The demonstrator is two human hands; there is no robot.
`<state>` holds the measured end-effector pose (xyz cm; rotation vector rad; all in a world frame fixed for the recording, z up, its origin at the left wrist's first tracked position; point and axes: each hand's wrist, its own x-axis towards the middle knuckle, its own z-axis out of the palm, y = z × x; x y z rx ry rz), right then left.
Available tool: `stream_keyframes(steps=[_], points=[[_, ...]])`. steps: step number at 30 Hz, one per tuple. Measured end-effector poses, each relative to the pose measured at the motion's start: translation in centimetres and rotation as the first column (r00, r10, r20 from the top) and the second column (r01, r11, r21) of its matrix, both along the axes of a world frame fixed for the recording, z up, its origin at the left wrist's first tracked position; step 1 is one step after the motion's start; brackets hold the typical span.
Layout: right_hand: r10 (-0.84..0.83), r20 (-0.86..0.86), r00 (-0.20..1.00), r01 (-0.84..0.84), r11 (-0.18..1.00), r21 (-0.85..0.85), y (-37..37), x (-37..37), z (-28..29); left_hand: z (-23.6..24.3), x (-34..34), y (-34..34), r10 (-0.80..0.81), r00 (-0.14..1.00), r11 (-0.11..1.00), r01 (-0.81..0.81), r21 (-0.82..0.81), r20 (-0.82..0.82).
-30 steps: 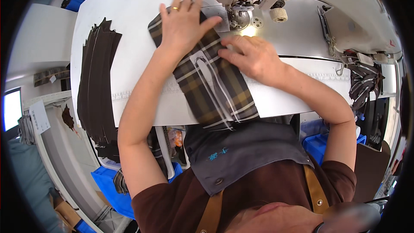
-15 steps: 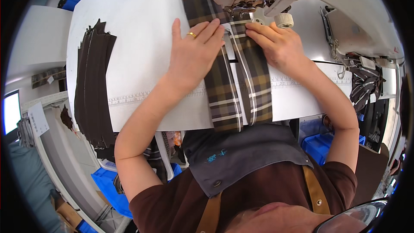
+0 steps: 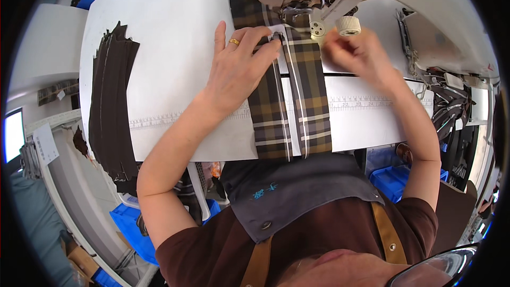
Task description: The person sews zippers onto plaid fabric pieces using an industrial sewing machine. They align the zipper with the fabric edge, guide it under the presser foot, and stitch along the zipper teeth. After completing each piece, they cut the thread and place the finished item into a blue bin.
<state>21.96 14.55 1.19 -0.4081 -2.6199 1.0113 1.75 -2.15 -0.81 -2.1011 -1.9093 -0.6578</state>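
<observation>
Plaid fabric (image 3: 313, 90) in brown, black and white lies on the white sewing table, split into two strips with a narrow gap between them. Its far part runs beneath the presser foot of a sewing machine (image 3: 297, 11). My left hand (image 3: 239, 58), with a gold ring, rests on the left strip near the presser foot. Its little finger sticks out to the side; the thumb and fingers are bent over the fabric edge, with a gap between them. My right hand (image 3: 356, 56) is off the fabric, right of it, near a white knob (image 3: 348, 25). Motion blurs its fingers.
A stack of dark brown fabric pieces (image 3: 111, 106) lies at the table's left. A printed ruler scale (image 3: 361, 102) crosses the table. Blue bins (image 3: 133, 228) stand below. Dark cloth scraps (image 3: 449, 101) hang at the right, beside the machine's arm.
My right hand has left the fabric and moved right. The near ends of the strips have shifted a little left, and the far part reaches farther back. My left fingers have bent more.
</observation>
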Motion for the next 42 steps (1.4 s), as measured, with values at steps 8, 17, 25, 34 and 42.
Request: stream_keyframes(steps=[8,17,25,34,42], points=[[-0.307,-0.256,0.917,0.362,0.910,0.204,2.6,-0.1,-0.9,0.3,0.7,-0.2,0.024,0.996,1.000,-0.023,0.013,-0.085],[0.006,-0.012,1.000,0.001,0.843,0.538,-2.0,-1.5,-1.1,0.2,1.2,0.6,0.011,0.994,1.000,-0.013,-0.013,-0.112],[-0.073,0.033,0.997,0.040,0.805,0.591,-0.8,-0.6,-1.1,-0.2,2.1,0.8,0.009,0.999,1.000,-0.010,-0.017,-0.047],[-0.145,0.053,0.988,0.089,0.817,0.569,-0.9,-0.2,-1.2,0.1,2.4,0.9,0.089,0.993,0.993,-0.094,-0.064,-0.074],[-0.211,-0.269,0.940,0.320,0.820,0.475,-5.4,10.8,0.7,-1.0,1.4,0.9,0.062,0.996,0.993,-0.068,-0.096,-0.065]])
